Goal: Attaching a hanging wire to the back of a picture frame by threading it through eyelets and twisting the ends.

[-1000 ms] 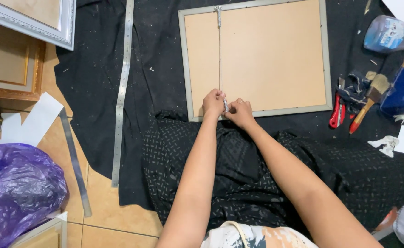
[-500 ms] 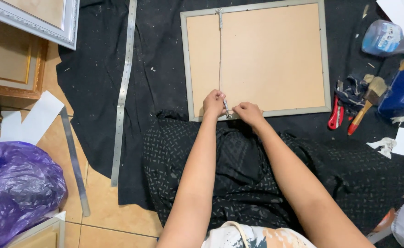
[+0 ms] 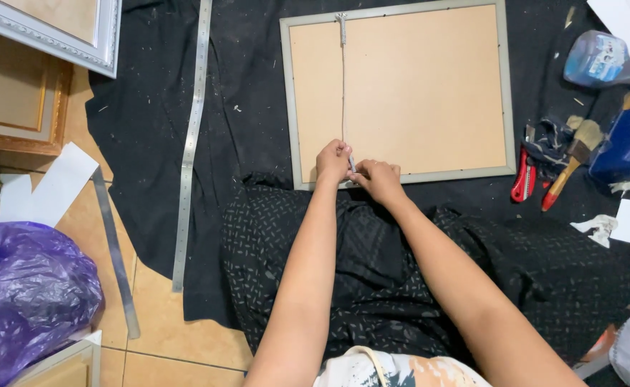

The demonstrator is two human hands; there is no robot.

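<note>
Seeing both hands meeting again at frame (image 3: 401,93) bottom edge, six o'clock: left hand (image 3: 333,160) pinching cord (image 3: 343,86), right hand (image 3: 376,179) closing back in, gripping small fitting.

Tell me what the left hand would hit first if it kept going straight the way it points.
The left hand points up the picture frame, along the cord it grips. It would slide over the backing board and probably meet the metal hanger at the far edge first.
</note>
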